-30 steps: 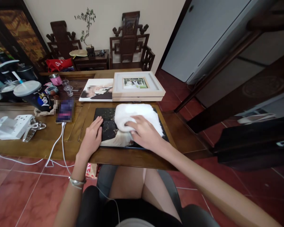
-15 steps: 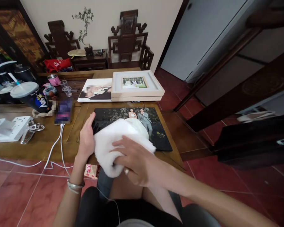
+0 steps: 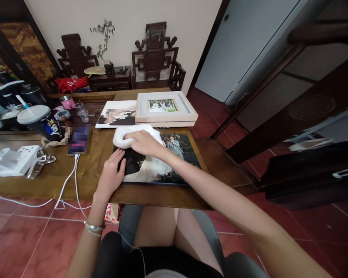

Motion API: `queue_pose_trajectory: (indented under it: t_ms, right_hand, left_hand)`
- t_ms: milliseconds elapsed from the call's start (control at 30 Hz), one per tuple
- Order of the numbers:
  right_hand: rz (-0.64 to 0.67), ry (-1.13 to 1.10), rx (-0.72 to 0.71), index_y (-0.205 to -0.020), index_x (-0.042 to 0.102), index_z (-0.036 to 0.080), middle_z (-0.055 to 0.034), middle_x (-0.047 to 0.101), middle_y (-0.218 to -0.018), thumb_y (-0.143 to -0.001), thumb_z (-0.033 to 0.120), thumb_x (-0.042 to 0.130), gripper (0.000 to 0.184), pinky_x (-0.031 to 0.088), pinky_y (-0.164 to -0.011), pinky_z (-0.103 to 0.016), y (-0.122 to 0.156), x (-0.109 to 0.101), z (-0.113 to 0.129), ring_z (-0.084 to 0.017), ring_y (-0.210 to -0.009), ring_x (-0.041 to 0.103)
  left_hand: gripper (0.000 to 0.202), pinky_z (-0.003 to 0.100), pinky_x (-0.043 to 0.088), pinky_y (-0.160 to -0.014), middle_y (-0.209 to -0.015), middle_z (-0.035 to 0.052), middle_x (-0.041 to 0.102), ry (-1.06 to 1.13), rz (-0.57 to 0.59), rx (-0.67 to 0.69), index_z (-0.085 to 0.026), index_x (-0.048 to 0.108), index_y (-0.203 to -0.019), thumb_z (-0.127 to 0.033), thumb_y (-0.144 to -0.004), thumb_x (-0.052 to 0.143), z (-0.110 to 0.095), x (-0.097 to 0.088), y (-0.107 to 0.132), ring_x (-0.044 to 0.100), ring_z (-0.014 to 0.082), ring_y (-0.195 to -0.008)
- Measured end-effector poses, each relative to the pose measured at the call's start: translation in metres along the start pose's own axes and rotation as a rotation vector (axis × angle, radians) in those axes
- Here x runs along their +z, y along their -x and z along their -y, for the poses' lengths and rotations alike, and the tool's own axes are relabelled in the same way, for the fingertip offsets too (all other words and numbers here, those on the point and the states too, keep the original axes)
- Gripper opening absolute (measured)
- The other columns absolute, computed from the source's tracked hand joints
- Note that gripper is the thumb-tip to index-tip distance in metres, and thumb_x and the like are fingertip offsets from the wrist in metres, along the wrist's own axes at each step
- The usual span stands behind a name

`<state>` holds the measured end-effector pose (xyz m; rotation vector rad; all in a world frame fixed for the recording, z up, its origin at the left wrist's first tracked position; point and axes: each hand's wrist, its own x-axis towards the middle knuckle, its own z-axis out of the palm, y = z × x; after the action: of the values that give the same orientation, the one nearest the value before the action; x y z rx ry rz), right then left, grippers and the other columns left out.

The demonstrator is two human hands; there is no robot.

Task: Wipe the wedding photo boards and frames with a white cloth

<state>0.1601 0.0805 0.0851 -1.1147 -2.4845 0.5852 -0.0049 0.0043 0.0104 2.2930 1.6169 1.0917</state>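
Note:
A dark glossy wedding photo panel [image 3: 176,170] lies flat on the wooden table in front of me. My right hand [image 3: 146,143] grips a bunched white towel [image 3: 137,130] and presses it on the panel's far left part. My left hand [image 3: 113,170] rests at the panel's left edge, fingers stretched out and thumb apart, holding nothing. The towel and my right forearm hide part of the picture.
Behind the panel lie a light wooden picture frame [image 3: 166,116] and a white-edged photo panel [image 3: 116,114]. To the left are a phone [image 3: 79,139] with a charging cable, a power strip [image 3: 17,160], and a lidded cup [image 3: 36,116]. A carved chair [image 3: 156,54] stands beyond the table.
My right hand has moved the towel away from me, from the panel's near side to its far left edge. My left hand has come slightly nearer and now lies flatter at the left edge.

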Motion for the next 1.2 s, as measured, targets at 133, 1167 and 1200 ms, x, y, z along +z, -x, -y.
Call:
queue_pose_trajectory:
  t_ms: [133,1167,1200]
  right_hand:
    - [0.057,0.008,-0.010,-0.103,0.071,0.022,-0.0039,0.071,-0.112,-0.075,0.013,0.044,0.039,0.041,-0.079,-0.026,-0.029,0.008,0.025,-0.024,-0.100,0.061]
    - [-0.125,0.103,-0.089,-0.081,0.062,0.025,-0.0074,0.071,-0.109,-0.063,0.003,0.041,0.035,0.044,-0.102,-0.044,0.225,-0.013,0.005,-0.025,-0.120,0.057]
    - [-0.121,0.101,-0.068,-0.080,0.063,0.024,-0.0080,0.070,-0.111,-0.063,0.004,0.041,0.034,0.046,-0.098,-0.044,0.218,-0.016,-0.002,-0.026,-0.119,0.058]
  left_hand:
    - [0.033,0.047,0.046,-0.105,-0.126,0.0129,0.065,-0.002,0.028,-0.008,-0.016,0.065,-0.117,-0.025,-0.095,0.044,-0.004,-0.003,-0.002,0.058,0.0273,-0.122]
    - [0.041,0.050,0.035,-0.113,-0.140,0.0192,0.053,-0.015,0.025,-0.042,-0.010,0.059,-0.127,-0.031,-0.094,0.047,0.000,0.001,0.000,0.045,0.0283,-0.136]
    - [0.041,0.050,0.035,-0.113,-0.140,0.0191,0.053,-0.016,0.030,-0.039,-0.010,0.059,-0.127,-0.031,-0.094,0.047,0.001,0.001,0.000,0.044,0.0285,-0.136]
